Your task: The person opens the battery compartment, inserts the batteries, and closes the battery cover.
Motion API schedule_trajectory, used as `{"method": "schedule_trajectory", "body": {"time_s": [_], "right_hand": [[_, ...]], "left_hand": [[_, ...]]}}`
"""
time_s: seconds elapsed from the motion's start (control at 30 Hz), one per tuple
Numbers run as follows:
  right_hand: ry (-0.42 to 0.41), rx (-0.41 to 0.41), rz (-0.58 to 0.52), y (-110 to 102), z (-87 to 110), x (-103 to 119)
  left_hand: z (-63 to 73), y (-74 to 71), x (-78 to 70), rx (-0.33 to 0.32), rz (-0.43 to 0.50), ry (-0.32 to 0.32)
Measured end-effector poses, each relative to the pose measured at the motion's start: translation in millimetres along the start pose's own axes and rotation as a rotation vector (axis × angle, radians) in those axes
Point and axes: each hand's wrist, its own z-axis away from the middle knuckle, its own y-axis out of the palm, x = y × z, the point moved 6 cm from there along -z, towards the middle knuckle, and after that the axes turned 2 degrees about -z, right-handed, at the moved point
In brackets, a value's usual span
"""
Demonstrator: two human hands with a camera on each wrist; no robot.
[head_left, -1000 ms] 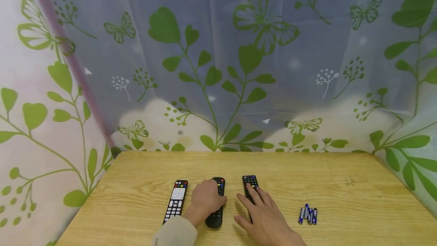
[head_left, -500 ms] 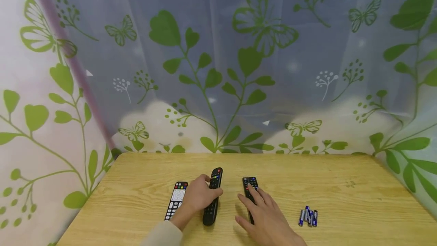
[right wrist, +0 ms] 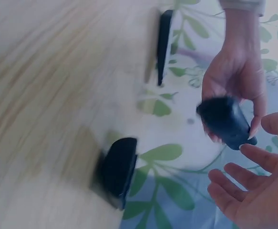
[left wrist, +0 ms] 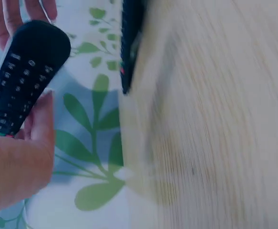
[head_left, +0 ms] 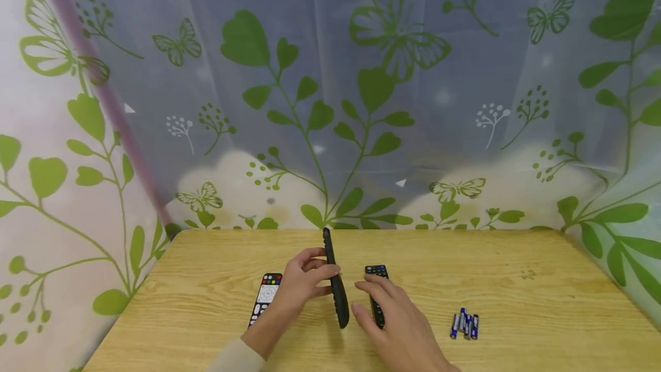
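Note:
My left hand (head_left: 296, 286) grips a black remote control (head_left: 338, 297) between thumb and fingers, off the table and turned onto its edge. The left wrist view shows the button face of this remote (left wrist: 26, 71), with coloured keys near the hand. To the right, my right hand (head_left: 397, 317) hovers with relaxed, spread fingers over a second black remote (head_left: 377, 271), covering part of it. Seen from the right wrist, the right hand (right wrist: 262, 186) has its fingertips close to the held remote (right wrist: 224, 119), and nothing is in its palm.
A black remote with a white pad and white keys (head_left: 266, 293) lies left of the left hand, partly hidden by the forearm. Several blue and silver batteries (head_left: 465, 325) lie right of the right hand. A leaf-patterned curtain (head_left: 330, 102) hangs behind the wooden table (head_left: 516, 268).
My left hand has lifted the middle remote from the table and tipped it onto its edge, its far end rising. My right hand has lifted slightly off the remote under it.

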Motion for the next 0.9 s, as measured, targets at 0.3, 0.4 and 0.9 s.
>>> {"method": "schedule_trajectory", "body": {"time_s": [0.3,0.4,0.9], "right_hand": [[0.029,-0.069,-0.055,-9,7.2,16],[0.002,-0.099,-0.058,-7,9.3,19],[-0.268,-0.167,-0.052,3,16.3,35]], "left_hand": [[14.5,13.8,-13.0,0.031,0.242,0.031],[18.2,17.1,-14.9,-0.021,0.210,0.041],[27.5,22.9,-19.9,-0.157,0.029,0.119]]}}
